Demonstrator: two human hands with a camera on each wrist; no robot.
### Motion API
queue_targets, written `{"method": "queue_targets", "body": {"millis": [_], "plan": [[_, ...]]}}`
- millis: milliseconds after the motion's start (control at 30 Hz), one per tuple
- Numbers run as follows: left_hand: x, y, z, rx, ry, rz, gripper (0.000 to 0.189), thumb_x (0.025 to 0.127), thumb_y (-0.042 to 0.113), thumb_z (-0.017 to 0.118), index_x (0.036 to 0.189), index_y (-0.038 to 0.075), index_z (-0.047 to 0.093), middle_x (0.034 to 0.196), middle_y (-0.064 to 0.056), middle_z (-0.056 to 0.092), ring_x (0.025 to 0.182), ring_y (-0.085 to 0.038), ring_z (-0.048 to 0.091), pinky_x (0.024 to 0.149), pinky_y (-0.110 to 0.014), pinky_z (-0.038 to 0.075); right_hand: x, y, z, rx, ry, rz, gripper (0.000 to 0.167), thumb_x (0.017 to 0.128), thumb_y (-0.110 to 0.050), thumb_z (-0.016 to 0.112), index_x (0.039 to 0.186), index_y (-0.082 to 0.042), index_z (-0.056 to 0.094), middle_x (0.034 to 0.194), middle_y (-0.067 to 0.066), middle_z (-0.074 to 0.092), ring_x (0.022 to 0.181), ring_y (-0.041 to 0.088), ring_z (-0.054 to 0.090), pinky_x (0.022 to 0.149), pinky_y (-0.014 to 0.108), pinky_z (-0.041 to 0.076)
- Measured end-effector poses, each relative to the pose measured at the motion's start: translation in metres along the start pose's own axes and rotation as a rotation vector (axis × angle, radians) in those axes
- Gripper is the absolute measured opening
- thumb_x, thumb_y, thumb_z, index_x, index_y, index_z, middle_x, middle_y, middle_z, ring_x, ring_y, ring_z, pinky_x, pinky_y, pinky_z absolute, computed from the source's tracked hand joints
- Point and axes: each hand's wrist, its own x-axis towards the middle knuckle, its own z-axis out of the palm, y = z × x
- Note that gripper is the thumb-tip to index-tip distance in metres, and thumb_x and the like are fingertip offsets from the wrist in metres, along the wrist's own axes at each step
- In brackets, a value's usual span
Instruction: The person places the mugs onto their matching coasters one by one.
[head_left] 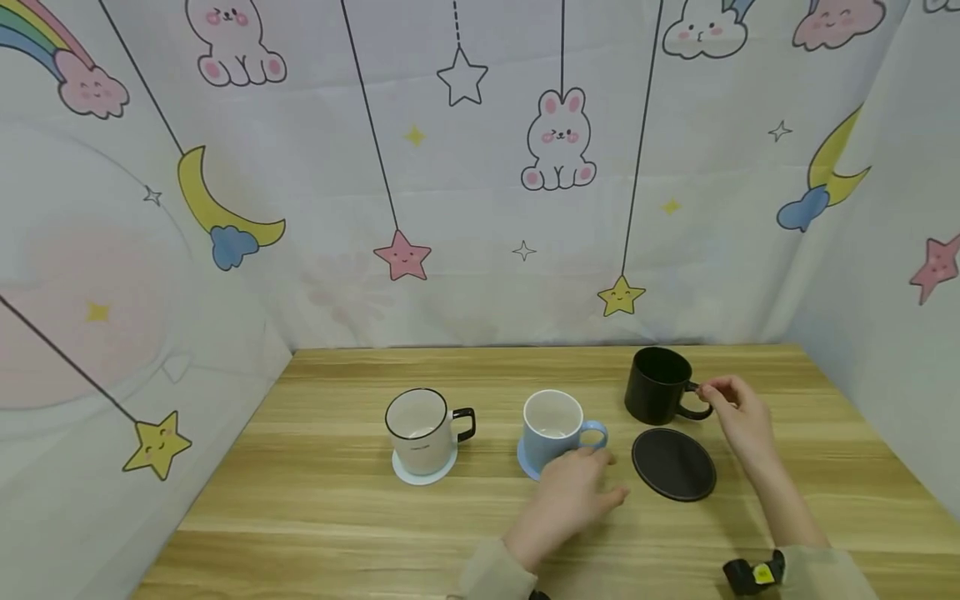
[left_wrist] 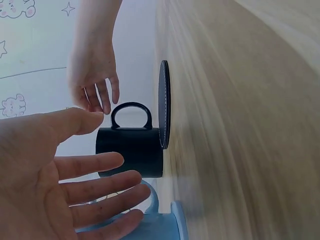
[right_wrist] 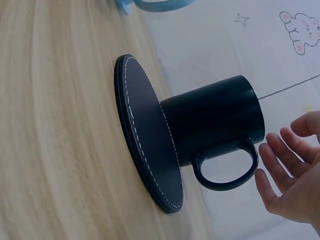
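A black mug stands on the table at the back right, its handle turned right. My right hand is at that handle; the right wrist view shows its fingers loosely bent beside the handle, not curled round it. In front of the mug lies a round black coaster with white stitching. My left hand, fingers spread and holding nothing, hovers in front of a light blue mug. The blue mug sits on a blue coaster, partly hidden by the hand in the head view.
A white mug with a black rim and black handle stands on a pale coaster to the left. Behind the wood-grain table hangs a cloth printed with stars, moons and rabbits, and it continues along both sides.
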Motion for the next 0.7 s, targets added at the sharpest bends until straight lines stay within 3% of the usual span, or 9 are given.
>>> {"method": "queue_targets", "body": {"millis": [267,467,567,700], "plan": [[0.010,0.003,0.005,-0.028,0.038,0.010,0.036,0.084,0.044,0.069,0.113,0.021,0.066,0.101,0.009,0.068,0.086,-0.006,0.064,0.065,-0.019,0.048,0.004,0.003,0.001,-0.026,0.057,0.011,0.036,0.098,-0.031,0.052,0.114,0.001,0.058,0.087,-0.034,0.050,0.085,-0.014,0.046,0.071,0.017,0.039],[0.017,0.007,0.008,-0.079,0.031,-0.019,0.039,0.082,0.042,0.072,0.114,0.021,0.066,0.093,0.008,0.063,0.071,-0.004,0.057,0.057,-0.018,0.042,0.008,0.003,0.003,-0.012,0.090,-0.009,0.031,0.098,-0.025,0.054,0.112,0.002,0.057,0.087,-0.035,0.049,0.085,-0.015,0.046,0.069,0.009,0.040],[0.020,0.010,0.011,-0.094,0.022,-0.040,0.040,0.082,0.042,0.072,0.116,0.022,0.065,0.097,0.009,0.065,0.073,-0.004,0.058,0.057,-0.018,0.043,0.010,0.003,0.005,0.014,0.106,-0.021,0.029,0.097,-0.020,0.055,0.112,0.004,0.057,0.086,-0.035,0.050,0.083,-0.015,0.047,0.068,0.006,0.041],[0.023,0.012,0.013,-0.106,0.011,-0.062,0.042,0.082,0.042,0.072,0.119,0.023,0.064,0.108,0.009,0.068,0.087,-0.007,0.064,0.065,-0.020,0.048,0.012,0.006,0.007,0.019,0.126,-0.027,0.027,0.096,-0.017,0.055,0.112,0.005,0.057,0.086,-0.034,0.049,0.083,-0.014,0.047,0.069,0.003,0.040]]}}
